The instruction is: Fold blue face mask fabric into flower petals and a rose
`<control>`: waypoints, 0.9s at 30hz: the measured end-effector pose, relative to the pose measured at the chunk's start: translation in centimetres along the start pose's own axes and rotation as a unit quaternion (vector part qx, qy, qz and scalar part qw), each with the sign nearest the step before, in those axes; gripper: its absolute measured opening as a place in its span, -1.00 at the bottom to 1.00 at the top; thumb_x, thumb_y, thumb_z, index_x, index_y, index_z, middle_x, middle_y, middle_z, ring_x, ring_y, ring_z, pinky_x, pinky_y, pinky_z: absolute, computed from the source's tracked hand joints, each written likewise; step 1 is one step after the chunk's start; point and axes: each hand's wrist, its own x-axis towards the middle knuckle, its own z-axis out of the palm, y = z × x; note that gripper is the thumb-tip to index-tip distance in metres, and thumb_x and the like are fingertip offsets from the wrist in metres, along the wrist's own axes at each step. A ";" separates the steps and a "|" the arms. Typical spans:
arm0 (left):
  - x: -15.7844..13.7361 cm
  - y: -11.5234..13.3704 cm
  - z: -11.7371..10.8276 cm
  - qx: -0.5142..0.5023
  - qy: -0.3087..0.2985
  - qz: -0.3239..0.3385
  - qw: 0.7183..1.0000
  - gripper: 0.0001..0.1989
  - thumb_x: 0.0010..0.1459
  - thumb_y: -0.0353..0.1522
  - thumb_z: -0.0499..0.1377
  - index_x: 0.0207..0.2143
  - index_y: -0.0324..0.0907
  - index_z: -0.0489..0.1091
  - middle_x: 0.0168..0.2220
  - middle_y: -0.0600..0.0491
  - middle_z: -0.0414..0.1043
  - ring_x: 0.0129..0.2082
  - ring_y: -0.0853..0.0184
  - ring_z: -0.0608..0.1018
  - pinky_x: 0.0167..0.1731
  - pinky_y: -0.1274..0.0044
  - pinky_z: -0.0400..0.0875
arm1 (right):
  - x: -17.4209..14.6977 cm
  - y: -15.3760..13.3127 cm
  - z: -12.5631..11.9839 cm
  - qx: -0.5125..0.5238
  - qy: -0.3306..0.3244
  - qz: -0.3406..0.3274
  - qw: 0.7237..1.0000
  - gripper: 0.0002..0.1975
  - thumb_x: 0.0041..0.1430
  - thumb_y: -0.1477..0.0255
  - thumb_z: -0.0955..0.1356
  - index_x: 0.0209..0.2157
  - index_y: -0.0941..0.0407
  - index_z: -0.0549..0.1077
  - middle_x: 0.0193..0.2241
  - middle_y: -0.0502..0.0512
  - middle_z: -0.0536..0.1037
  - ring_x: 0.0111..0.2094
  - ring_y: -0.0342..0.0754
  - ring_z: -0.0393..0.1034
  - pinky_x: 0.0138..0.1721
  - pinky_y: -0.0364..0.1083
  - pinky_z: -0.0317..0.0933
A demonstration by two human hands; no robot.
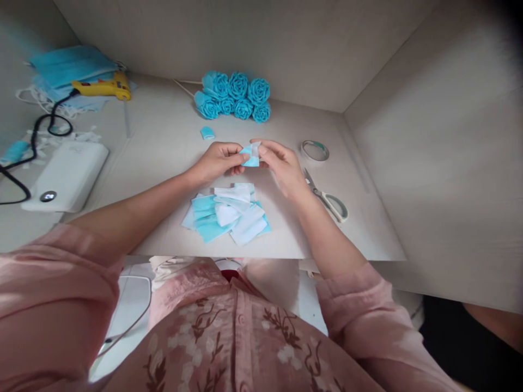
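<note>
Between my two hands is a small blue-and-white piece of mask fabric point(251, 154), held just above the table. My left hand point(220, 160) pinches its left side, thumb on top. On its right edge, the thumb and fingers of my right hand point(281, 160) are closed. Below my hands lies a loose pile of cut blue and white fabric pieces point(206, 218). A small rounded blue piece point(207, 133) rests on the table beyond my left hand. Scissors point(327, 196) with pale handles lie to the right of my right hand, near a roll of tape point(314, 151).
Several blue fabric roses point(239, 87) on sticks lie at the back. At the left are stacked blue masks point(73, 62), a yellow glue gun point(102, 87) with a black cord, white scraps point(84, 136) and a white power bank point(67, 174). Grey panels point(441, 152) enclose the table.
</note>
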 end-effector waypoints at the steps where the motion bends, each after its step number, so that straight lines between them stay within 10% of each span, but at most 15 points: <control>1: -0.1 0.1 0.1 0.009 -0.002 -0.001 1.000 -0.73 0.07 -0.24 0.32 -0.50 -0.26 0.40 -0.57 0.09 0.43 -0.60 0.53 0.41 -0.57 0.68 0.24 | 0.0 0.0 0.1 -0.003 0.003 -0.004 1.000 -0.58 0.13 0.04 0.43 -0.13 0.06 0.57 -0.28 0.01 0.60 -0.26 -0.12 0.47 -0.18 -0.11 0.38; 8: -0.2 0.5 0.2 0.055 -0.035 0.001 0.998 -0.73 0.04 -0.26 0.32 -0.55 -0.26 0.38 -0.62 0.12 0.38 -0.61 0.53 0.39 -0.59 0.68 0.23 | 0.0 0.1 0.2 -0.079 0.034 -0.044 0.995 -0.79 0.11 0.23 0.46 -0.36 0.10 0.56 -0.47 -0.06 0.51 -0.42 -0.18 0.34 -0.32 -0.15 0.27; 27: -0.3 0.7 0.3 -0.097 -0.025 -0.035 0.994 -0.64 0.07 -0.15 0.37 -0.48 -0.23 0.37 -0.57 0.10 0.42 -0.60 0.51 0.43 -0.56 0.65 0.30 | -0.3 -0.2 -0.3 -0.282 0.023 -0.182 0.942 -0.74 0.32 0.33 0.28 -0.15 -0.05 0.63 -0.18 0.02 0.67 -0.11 0.03 0.51 0.06 0.08 0.31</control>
